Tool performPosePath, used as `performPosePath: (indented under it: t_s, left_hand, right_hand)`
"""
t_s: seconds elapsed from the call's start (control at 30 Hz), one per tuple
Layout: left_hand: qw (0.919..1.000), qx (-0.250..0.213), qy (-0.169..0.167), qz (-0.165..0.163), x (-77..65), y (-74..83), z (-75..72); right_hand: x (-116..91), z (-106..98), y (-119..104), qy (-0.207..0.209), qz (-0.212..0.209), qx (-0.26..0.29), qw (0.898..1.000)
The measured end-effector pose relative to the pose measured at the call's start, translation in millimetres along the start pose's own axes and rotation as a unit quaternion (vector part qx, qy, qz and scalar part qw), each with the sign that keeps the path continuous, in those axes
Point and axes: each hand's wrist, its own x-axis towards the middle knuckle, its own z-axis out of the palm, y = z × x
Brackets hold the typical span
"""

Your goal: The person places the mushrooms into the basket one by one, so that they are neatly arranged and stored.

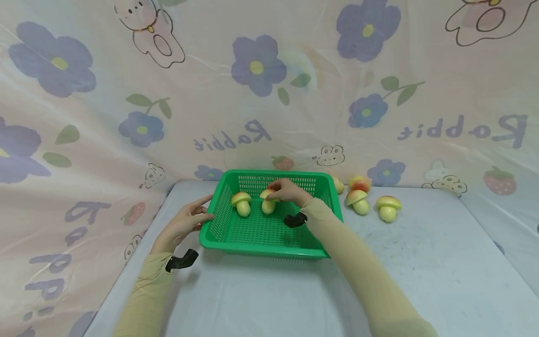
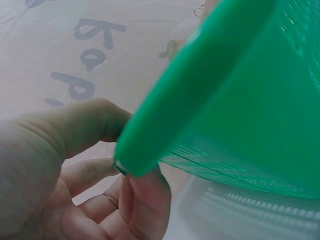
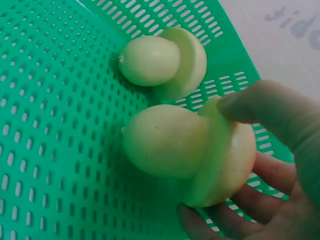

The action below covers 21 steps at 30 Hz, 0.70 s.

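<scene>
While left hand (image 1: 180, 226) grips basket (image 1: 261, 251) | right hand (image 1: 290, 192) holds mushroom (image 3: 167, 141) between thumb and fingers

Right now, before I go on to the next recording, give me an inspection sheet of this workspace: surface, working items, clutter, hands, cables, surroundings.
Surface: pale table, with faint dark marks right of the green basket.
Job's things: in the basket, the gripped mushroom-shaped piece and a second one left of it; outside, at the right, a near piece, a far-right piece, a red-and-yellow piece behind them, and one partly hidden piece by the rim.
Clutter: nothing seen.
Left hand: thumb and fingers pinch the basket's left rim.
Right hand: grips one piece by its cap.
Cables: nothing seen.
Surroundings: printed cloth with flowers, rabbits and mirrored lettering.
</scene>
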Motion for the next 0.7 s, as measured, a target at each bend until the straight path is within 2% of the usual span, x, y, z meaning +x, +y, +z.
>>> performPosePath:
  t_s: [0.47, 0.7]
  left_hand:
    - [1.0000, -0.006, 0.003, -0.004, -1.6, -0.6, 0.3]
    - [1.0000, -0.002, 0.005, -0.004, -2.4, -0.5, 1.1]
  right_hand:
    - [4.9, 8.3, 7.8, 0.013, -0.009, -0.054, 0.998]
    - [3.2, 12.2, 6.8, 0.022, 0.000, -0.053, 0.998]
